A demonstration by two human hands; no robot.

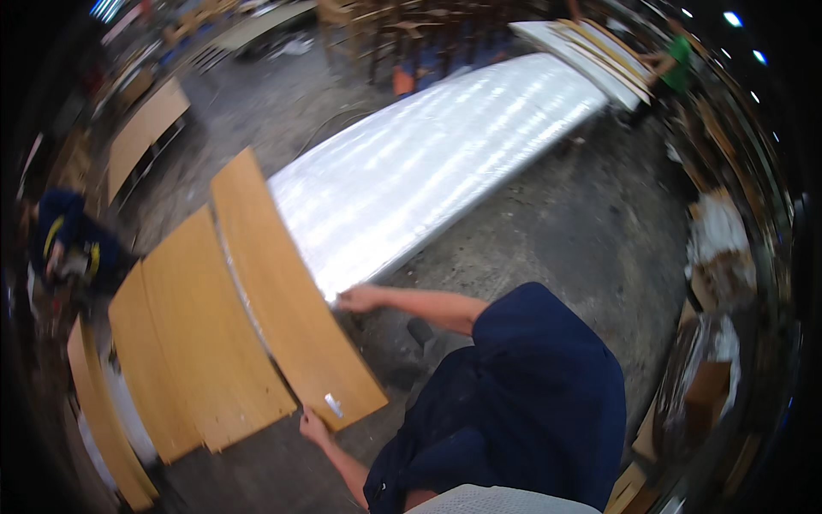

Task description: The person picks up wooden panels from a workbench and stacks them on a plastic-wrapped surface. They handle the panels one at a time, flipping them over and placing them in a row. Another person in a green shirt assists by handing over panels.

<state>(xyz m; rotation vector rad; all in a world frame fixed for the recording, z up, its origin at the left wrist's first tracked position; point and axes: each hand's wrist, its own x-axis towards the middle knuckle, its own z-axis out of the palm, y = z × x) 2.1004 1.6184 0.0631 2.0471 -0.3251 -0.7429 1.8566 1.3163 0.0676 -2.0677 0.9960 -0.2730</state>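
A narrow light-brown wooden board (287,283) lies at a slant in front of me, with a small white sticker (333,404) near its closest end. At that end's left corner, my left hand (315,426) is closed on the board. Farther up the board's right edge is my right hand (361,298), its fingers closed beside the near corner of a long surface covered in shiny white wrap (445,163). Whether those fingers grip the board or the wrap, I cannot tell. Left of the narrow board, across a thin gap, lie wider wooden panels (193,343) of the same colour.
Another curved-looking board (107,420) lies at the far left, near a person in dark clothes (73,244). A person in green (676,64) stands by stacked boards (599,56) at the back right. Plastic-wrapped items (702,368) line the right side. A tan panel (145,133) stands back left.
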